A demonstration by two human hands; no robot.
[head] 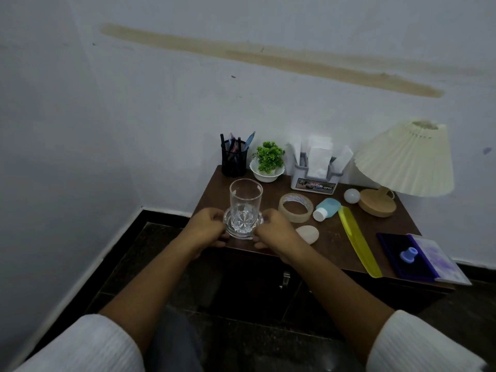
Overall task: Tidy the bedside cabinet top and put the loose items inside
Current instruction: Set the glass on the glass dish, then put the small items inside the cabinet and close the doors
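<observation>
A clear drinking glass (pixel 245 202) stands upright on a round glass coaster (pixel 243 233) at the front left corner of the dark wooden bedside cabinet (pixel 335 237). My left hand (pixel 206 228) grips the coaster's left rim and my right hand (pixel 276 232) grips its right rim. Loose on the top lie a roll of clear tape (pixel 295 208), a pale oval stone (pixel 308 234), a small blue bottle with a white cap (pixel 326 209), a white ball (pixel 351 196), a yellow ruler (pixel 358 242) and a blue notebook with a small blue stamp (pixel 418 256).
Along the back stand a black mesh pen holder (pixel 233 162), a small green plant in a white bowl (pixel 268 165), a tissue holder (pixel 316 167) and a pleated lamp (pixel 405 162). A metal door handle (pixel 285 280) shows on the cabinet front below. The wall corner is at the left.
</observation>
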